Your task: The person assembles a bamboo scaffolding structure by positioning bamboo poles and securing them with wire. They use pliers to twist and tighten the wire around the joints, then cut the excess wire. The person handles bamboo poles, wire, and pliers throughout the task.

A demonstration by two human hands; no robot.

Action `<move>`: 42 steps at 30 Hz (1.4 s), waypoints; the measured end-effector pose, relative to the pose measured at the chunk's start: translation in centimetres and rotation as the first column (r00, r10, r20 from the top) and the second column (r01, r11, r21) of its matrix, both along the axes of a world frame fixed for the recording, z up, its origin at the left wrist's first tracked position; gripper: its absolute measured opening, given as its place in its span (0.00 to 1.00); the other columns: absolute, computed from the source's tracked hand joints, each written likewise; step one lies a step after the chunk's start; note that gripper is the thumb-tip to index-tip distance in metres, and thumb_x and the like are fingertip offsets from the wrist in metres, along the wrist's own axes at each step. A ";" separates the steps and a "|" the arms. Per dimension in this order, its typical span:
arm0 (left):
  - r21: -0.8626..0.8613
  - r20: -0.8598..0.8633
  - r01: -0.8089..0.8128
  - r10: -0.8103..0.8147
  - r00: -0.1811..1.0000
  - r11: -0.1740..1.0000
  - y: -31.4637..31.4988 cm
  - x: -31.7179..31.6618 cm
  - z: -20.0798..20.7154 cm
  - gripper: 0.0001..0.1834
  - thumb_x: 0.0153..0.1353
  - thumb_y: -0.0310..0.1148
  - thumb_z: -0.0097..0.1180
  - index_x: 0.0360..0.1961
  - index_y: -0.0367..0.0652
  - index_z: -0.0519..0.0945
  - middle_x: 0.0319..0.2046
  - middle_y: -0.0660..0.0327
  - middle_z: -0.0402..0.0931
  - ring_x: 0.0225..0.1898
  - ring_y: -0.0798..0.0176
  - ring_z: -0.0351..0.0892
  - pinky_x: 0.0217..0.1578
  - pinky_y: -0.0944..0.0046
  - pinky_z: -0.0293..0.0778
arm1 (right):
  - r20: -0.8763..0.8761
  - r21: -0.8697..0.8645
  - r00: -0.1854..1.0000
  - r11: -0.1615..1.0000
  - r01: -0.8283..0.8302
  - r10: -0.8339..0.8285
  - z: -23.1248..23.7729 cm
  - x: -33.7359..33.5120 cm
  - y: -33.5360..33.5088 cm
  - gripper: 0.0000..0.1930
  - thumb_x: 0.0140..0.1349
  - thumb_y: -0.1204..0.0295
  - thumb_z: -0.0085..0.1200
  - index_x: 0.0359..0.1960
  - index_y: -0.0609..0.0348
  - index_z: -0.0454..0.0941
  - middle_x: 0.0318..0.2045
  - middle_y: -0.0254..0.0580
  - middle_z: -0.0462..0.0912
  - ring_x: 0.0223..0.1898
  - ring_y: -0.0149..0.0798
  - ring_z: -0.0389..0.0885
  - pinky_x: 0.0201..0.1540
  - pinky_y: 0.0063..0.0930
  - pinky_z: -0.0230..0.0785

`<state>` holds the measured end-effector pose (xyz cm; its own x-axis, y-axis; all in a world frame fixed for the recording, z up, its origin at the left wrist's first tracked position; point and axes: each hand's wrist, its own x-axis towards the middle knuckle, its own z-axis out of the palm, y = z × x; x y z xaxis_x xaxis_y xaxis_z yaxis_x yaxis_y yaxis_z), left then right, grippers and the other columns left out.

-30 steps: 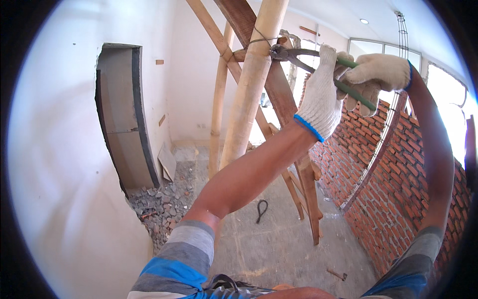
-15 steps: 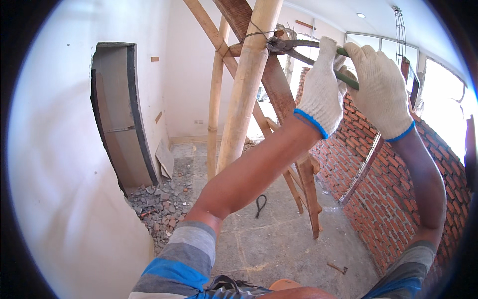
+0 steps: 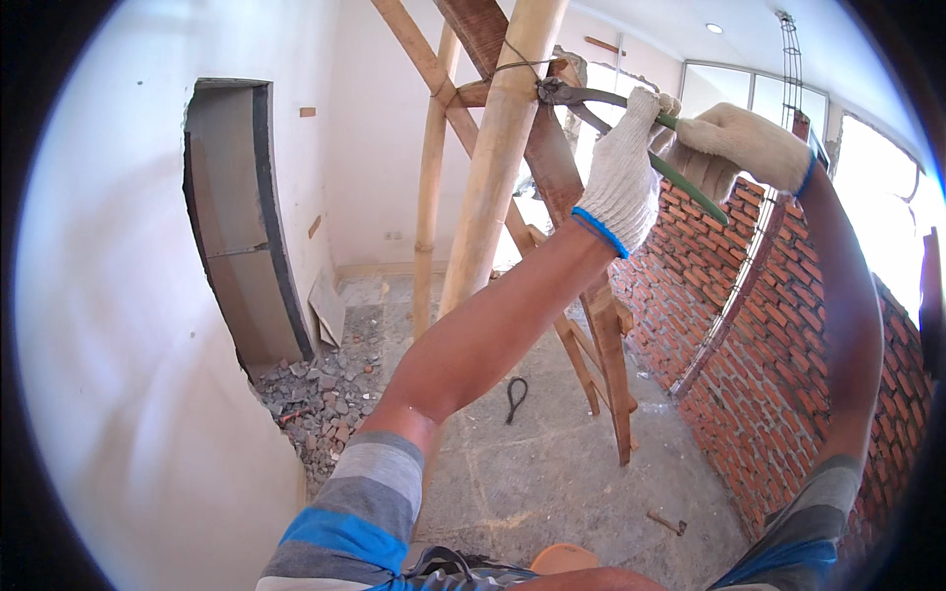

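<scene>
Both my hands wear white knitted gloves with blue cuffs. They hold a pair of pincers, whose dark jaws (image 3: 555, 92) sit at a wire tie (image 3: 520, 65). That wire wraps round an upright bamboo pole (image 3: 503, 148) beside a slanting brown timber (image 3: 552, 163). My left hand (image 3: 623, 163) is closed round the pincers' handles behind the jaws. Farther back, my right hand (image 3: 744, 148) has its fingers curled at the upper green handle; part of its grip is hidden. The lower green handle (image 3: 695, 192) sticks out below the right hand.
A timber leg (image 3: 609, 394) of the trestle-like frame stands on the concrete floor. Rubble (image 3: 320, 399) lies by the doorway (image 3: 232, 227) at left. A dark loop (image 3: 515, 399) and a small hammer-like tool (image 3: 668, 522) lie on the floor. A brick wall (image 3: 769, 345) runs along the right.
My right hand has turned over and its forearm stands straighter. The lower handle has swung down and shows more of its length. My left hand has shifted slightly left and down.
</scene>
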<state>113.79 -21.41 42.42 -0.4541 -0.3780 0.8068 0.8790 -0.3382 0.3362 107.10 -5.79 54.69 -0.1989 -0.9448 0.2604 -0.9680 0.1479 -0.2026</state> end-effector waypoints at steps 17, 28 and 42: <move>-0.094 0.126 0.035 -0.023 0.992 0.995 -0.4 1.1 -0.5 0.28 0.79 0.54 0.57 0.66 0.42 0.76 0.64 0.57 0.76 0.71 0.56 0.72 0.74 0.55 0.69 | -0.651 -0.703 0.517 0.698 -0.135 -0.556 -10.2 1.3 -0.7 0.50 0.59 0.52 0.74 0.79 0.56 0.62 0.51 0.45 0.78 0.53 0.51 0.80 0.58 0.49 0.74; -0.163 0.075 0.229 -0.219 0.973 0.960 -2.5 0.7 0.1 0.20 0.77 0.46 0.63 0.58 0.42 0.82 0.55 0.56 0.83 0.60 0.55 0.81 0.63 0.55 0.77 | -0.646 -0.733 0.530 0.641 -0.229 -0.549 -10.4 2.1 -1.1 0.48 0.55 0.62 0.76 0.78 0.51 0.66 0.52 0.44 0.79 0.53 0.51 0.80 0.56 0.49 0.73; -0.185 0.039 0.033 -0.026 0.999 0.982 -1.3 0.3 -0.6 0.21 0.79 0.50 0.58 0.60 0.46 0.78 0.56 0.56 0.81 0.62 0.57 0.77 0.64 0.52 0.75 | -0.676 -0.682 0.583 0.683 -0.263 -0.451 -8.6 -0.1 -1.7 0.23 0.58 0.70 0.69 0.56 0.55 0.80 0.43 0.45 0.84 0.45 0.50 0.85 0.50 0.48 0.76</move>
